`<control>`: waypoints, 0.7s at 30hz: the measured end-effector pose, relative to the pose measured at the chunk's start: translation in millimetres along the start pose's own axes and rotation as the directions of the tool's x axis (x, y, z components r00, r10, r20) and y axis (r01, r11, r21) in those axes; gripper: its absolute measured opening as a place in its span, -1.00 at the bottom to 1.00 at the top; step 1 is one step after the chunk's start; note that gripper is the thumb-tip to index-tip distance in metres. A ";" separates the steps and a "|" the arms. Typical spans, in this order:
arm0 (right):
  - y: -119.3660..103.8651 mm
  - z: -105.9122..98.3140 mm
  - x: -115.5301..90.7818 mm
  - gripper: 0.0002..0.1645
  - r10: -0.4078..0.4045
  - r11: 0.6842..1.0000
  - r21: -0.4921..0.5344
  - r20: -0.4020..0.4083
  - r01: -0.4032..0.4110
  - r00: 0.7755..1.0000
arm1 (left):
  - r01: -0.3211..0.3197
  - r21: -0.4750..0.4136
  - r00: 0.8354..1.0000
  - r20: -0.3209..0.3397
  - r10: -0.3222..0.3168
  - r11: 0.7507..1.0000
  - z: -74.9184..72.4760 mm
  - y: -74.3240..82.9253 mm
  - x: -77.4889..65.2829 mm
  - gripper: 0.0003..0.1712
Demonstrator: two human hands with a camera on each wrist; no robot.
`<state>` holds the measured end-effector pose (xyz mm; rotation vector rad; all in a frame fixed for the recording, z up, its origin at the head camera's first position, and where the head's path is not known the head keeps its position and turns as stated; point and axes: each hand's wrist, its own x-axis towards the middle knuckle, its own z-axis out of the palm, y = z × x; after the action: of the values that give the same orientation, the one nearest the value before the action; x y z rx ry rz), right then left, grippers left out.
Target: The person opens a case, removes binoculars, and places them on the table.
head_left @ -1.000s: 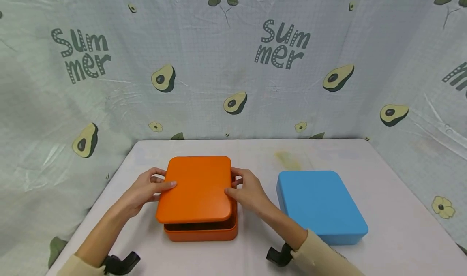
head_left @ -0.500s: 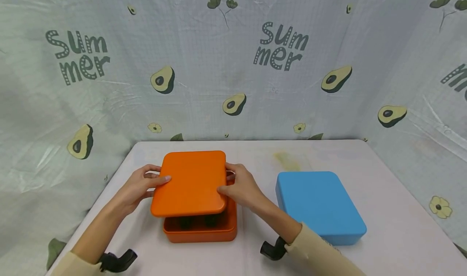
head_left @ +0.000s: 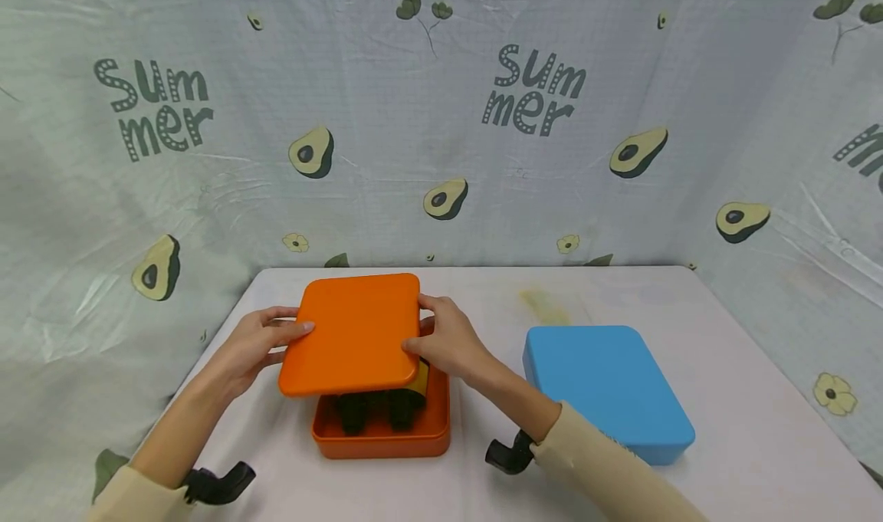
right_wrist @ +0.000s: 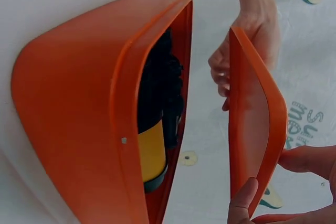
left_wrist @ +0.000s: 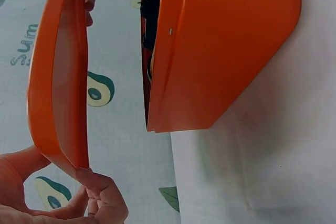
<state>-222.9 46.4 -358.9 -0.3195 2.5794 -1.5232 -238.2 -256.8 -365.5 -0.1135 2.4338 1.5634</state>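
Both hands hold the orange lid by its opposite sides, raised above the orange box and shifted to the left of it. My left hand pinches the left edge, thumb on top; my right hand pinches the right edge the same way. Inside the uncovered front of the box lies a black object with a yellow band, its kind unclear; in the head view two dark rounded parts show below the lid. The wrist views show a gap between lid and box rim.
A blue box with its top on stands to the right on the white table. Behind the table hangs a pale curtain printed with avocados and lettering.
Both hands have lifted the orange lid off the box and carried it up and leftward. The dark contents have come into view. Both boxes have stayed in place.
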 end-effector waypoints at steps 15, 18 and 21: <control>-6.4 -1.6 19.9 -0.16 0.035 0.997 0.072 0.015 -0.036 0.999 | -0.050 -0.122 0.999 -0.005 0.050 0.991 -11.2 4.4 5.6 -0.18; -6.3 -1.3 24.5 -0.21 0.047 0.995 0.083 0.008 -0.047 0.999 | -0.047 -0.166 0.999 -0.010 0.045 0.985 -12.7 5.1 8.5 -0.19; -6.9 -0.5 28.6 -0.21 0.054 0.995 0.084 0.004 -0.055 0.999 | -0.047 -0.203 0.999 -0.013 0.045 0.978 -13.9 5.4 11.4 -0.18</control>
<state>-249.9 36.7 -352.7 -0.2389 2.4925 -1.6063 -252.6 -266.4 -358.1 -0.1015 2.2921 1.8322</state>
